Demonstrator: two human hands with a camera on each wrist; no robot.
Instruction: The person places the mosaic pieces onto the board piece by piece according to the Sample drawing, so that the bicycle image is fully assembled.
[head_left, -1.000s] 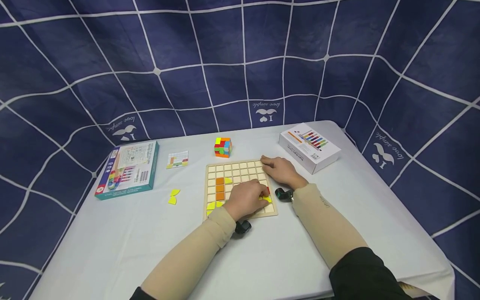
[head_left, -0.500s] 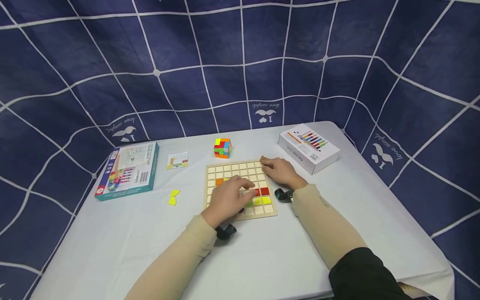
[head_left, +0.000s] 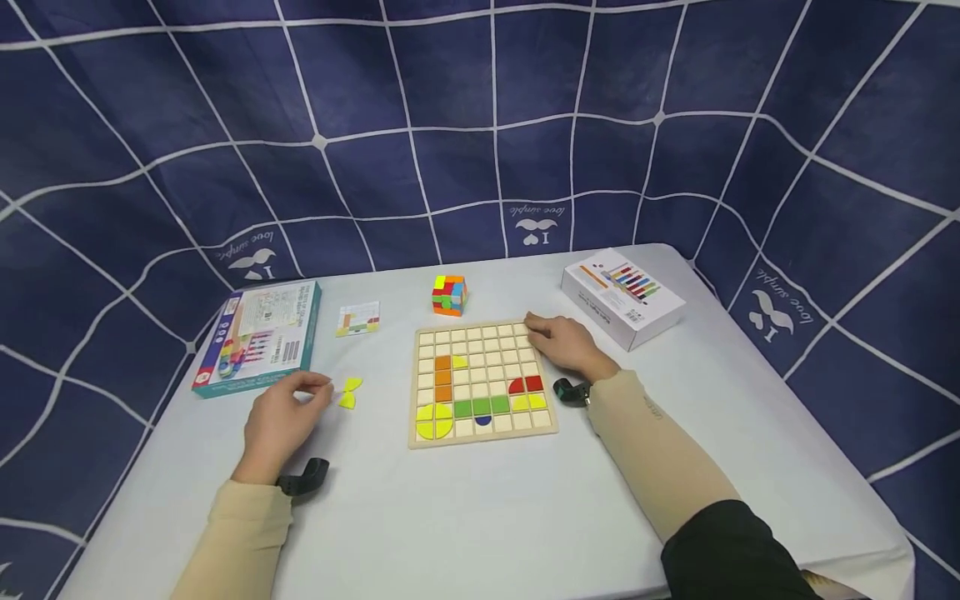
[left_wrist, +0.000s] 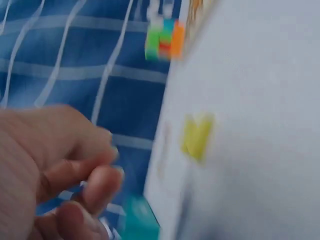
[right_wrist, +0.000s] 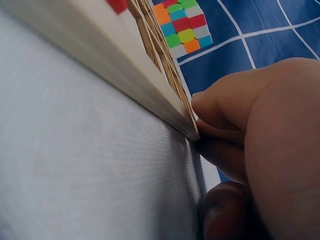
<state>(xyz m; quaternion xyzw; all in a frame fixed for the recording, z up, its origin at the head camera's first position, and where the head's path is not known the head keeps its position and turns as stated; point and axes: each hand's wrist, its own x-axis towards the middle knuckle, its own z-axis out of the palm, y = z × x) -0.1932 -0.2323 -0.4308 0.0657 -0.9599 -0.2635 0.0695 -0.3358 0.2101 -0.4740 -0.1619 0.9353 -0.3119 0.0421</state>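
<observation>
A square wooden grid board (head_left: 483, 330) lies mid-table, with orange, yellow, green, red and dark blue pieces in some cells. The right hand (head_left: 566, 343) grips the board's far right corner; in the right wrist view its thumb and fingers meet at that corner (right_wrist: 192, 132). Left of the board, the left hand (head_left: 283, 418) hovers with loosely bent fingers, thumb and forefinger near each other and nothing between them. Just beyond its fingertips lie two yellow curved-edge pieces (head_left: 347, 400), one behind the other, blurred as one yellow shape (left_wrist: 196, 137) in the left wrist view.
A small pattern card (head_left: 357, 319) and a puzzle cube (head_left: 448, 296) lie behind the board. A teal-edged box (head_left: 258, 337) is at the left, close to the left hand. A white box (head_left: 622, 298) stands back right. A blue gridded cloth (head_left: 450, 167) hangs around the table.
The left hand has left the right part of the board and swept left to beside the loose yellow pieces, uncovering the green row. The right hand stays at the corner.
</observation>
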